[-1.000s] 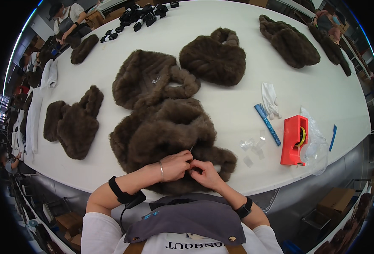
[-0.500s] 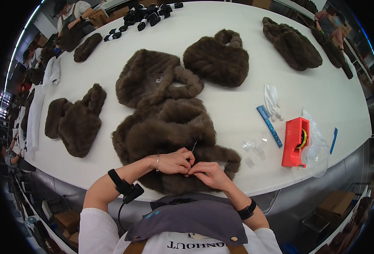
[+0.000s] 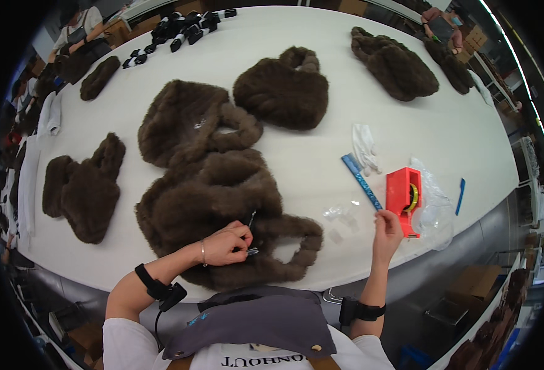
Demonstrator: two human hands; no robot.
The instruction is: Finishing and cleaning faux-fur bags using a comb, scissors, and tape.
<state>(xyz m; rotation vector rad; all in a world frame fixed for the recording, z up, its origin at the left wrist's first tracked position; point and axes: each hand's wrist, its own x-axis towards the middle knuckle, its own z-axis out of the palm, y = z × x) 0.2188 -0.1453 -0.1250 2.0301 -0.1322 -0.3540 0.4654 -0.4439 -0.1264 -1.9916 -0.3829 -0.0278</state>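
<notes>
In front of me lies a dark brown fur bag (image 3: 213,203) with a looped fur handle. My left hand (image 3: 227,245) rests on it, fingers curled in a pinch at a small shiny piece (image 3: 253,251). A thin metallic strip (image 3: 252,217) juts from the fur just above those fingers; what it belongs to is hidden. Off to the right, my right hand (image 3: 388,230) is closed, thumb and fingertips on the lower end of a blue patterned comb (image 3: 363,184), which lies on the table. Close beside that hand stands a red tape dispenser (image 3: 397,188) with yellow tape.
More brown fur bags (image 3: 281,92) lie on the white table (image 3: 309,160). A white glove (image 3: 364,148), clear plastic scraps (image 3: 343,219), a plastic bag (image 3: 435,213) and a blue pen-like stick (image 3: 460,196) are on the right. Black bundles (image 3: 185,28) lie far left. Co-workers stand beyond.
My right hand has left the fur beside my left hand and reached right to the comb's end. My left hand stays at the bag. The whole view has shifted slightly.
</notes>
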